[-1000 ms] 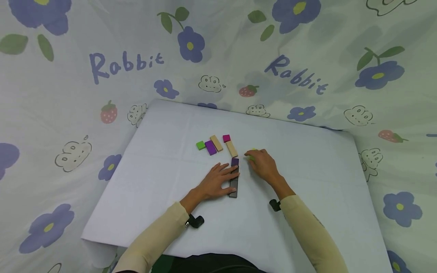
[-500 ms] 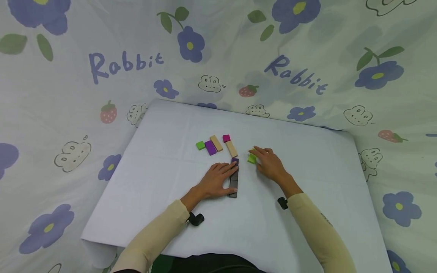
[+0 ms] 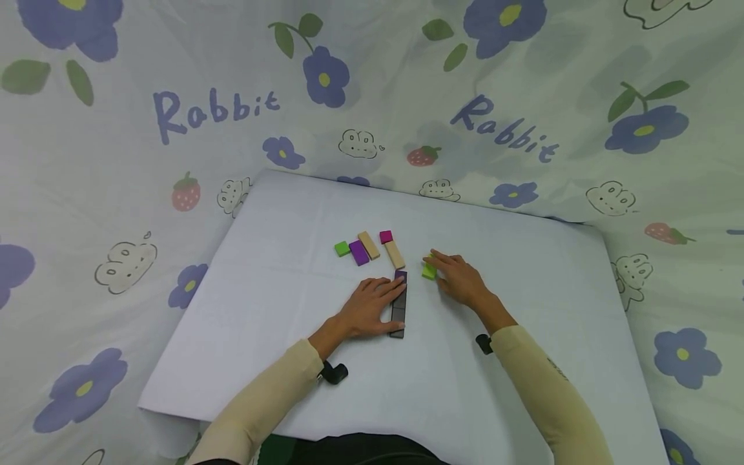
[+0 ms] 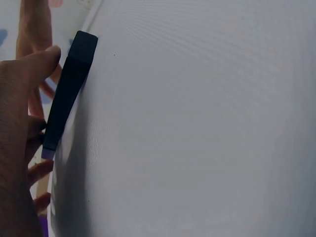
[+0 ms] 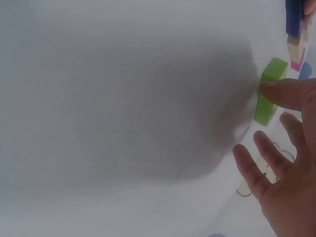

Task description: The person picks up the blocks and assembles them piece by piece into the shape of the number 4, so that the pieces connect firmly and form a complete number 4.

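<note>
A short row of dark blocks (image 3: 398, 314), grey with a purple one at the far end, lies on the white table. My left hand (image 3: 365, 308) rests along its left side, thumb by the near end and fingers by the purple block (image 3: 400, 276). In the left wrist view the row shows as a dark bar (image 4: 70, 89) beside the thumb. To the right, my right hand (image 3: 462, 281) reaches over a light green block (image 3: 429, 271). In the right wrist view the thumb overlaps this green block (image 5: 266, 107), while other fingers are spread and extended. The index fingertip's contact is partly hidden.
Beyond the dark row lies a tan block (image 3: 394, 254) with a magenta block (image 3: 386, 237) at its far end. Farther left sit another tan block (image 3: 369, 245), a purple block (image 3: 358, 252) and a green block (image 3: 341, 248). A patterned curtain (image 3: 395, 84) hangs behind the table.
My right hand has shifted slightly right and back from its place a second ago, exposing more of the green block. The left hand's fingers have drawn closer together along the dark row.
</note>
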A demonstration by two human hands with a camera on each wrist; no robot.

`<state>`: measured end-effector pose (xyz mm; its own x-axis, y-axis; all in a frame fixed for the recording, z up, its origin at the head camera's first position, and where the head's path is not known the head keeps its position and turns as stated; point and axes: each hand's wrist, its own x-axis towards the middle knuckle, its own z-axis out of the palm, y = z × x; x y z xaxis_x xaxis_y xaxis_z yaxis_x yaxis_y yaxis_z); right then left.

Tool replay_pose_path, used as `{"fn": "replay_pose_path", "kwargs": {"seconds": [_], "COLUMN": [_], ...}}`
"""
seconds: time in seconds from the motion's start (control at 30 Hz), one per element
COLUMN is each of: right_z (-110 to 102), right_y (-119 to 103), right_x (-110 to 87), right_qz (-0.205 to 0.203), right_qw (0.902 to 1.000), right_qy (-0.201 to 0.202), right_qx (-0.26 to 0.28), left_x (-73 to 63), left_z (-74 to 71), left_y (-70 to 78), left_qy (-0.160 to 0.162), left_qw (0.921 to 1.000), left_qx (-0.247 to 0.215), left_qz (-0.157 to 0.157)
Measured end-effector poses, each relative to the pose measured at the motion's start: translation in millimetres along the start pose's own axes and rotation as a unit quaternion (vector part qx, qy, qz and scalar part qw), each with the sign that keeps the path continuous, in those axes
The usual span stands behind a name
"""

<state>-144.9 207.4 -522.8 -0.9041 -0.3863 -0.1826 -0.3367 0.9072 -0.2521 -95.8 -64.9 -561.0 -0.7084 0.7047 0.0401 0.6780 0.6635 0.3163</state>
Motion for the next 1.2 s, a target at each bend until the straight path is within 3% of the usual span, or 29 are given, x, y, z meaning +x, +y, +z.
{"fn": "replay_pose_path", "kwargs": {"seconds": [0.2, 0.6, 0.93, 1.2], "right_z": [3, 2, 7, 13], "right_y": [0, 6, 10, -1], "right_x": [2.0, -2.5, -12.7, -12.7], "right_qz": [-0.004, 0.001, 0.005, -0.01], "right_qw": [0.9999, 0.9982, 0.9975, 0.9949], "right_qy": [0.001, 0.039, 0.069, 0.099], "right_qx": [-0.015, -0.045, -0.016, 0.016], "left_x": [1.2, 1.1, 0.9, 0.9], "left_z": [3.7, 2.9, 3.4, 1.8], "left_y": [-0.3, -0.2, -1.7, -0.9], "left_qy": [0.001, 0.011, 0.022, 0.021], "left_qw": [0.9999, 0.9998, 0.9995, 0.9995], "left_qx": [0.013, 0.018, 0.02, 0.022], "left_qz": [0.002, 0.008, 0.012, 0.012]}}
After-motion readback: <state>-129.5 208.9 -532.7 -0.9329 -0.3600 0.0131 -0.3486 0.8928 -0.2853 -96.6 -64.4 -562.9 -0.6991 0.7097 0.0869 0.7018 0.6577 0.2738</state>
